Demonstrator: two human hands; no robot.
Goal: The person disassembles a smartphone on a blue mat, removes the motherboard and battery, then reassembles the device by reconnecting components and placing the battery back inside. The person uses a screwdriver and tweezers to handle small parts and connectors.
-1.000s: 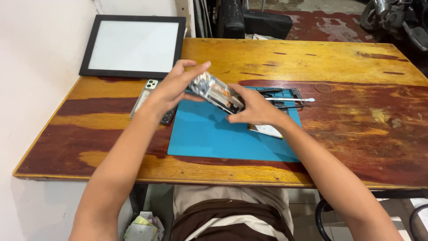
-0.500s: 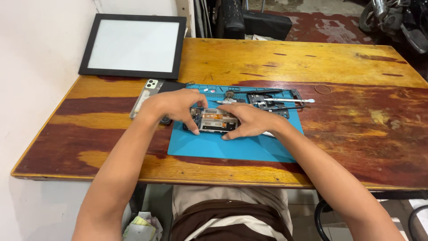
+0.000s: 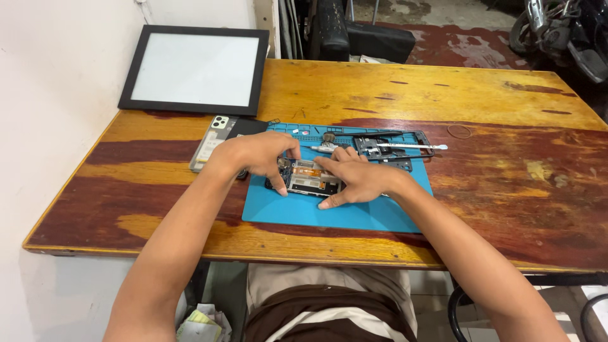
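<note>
Right now I'm pinning the opened phone on the blue mat with left hand and right hand both fingers-down, and pressing too hard risks tearing its orange ribbon cable.

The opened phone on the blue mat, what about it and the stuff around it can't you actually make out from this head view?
- Opened phone: both ends covered by the left hand and right hand; inner parts too small.
- Phone with the pale back: lower part hidden by the left wrist.
- Dark frame on the blue mat: small parts too fine to tell.
- Silver tool: tip unclear.
</note>
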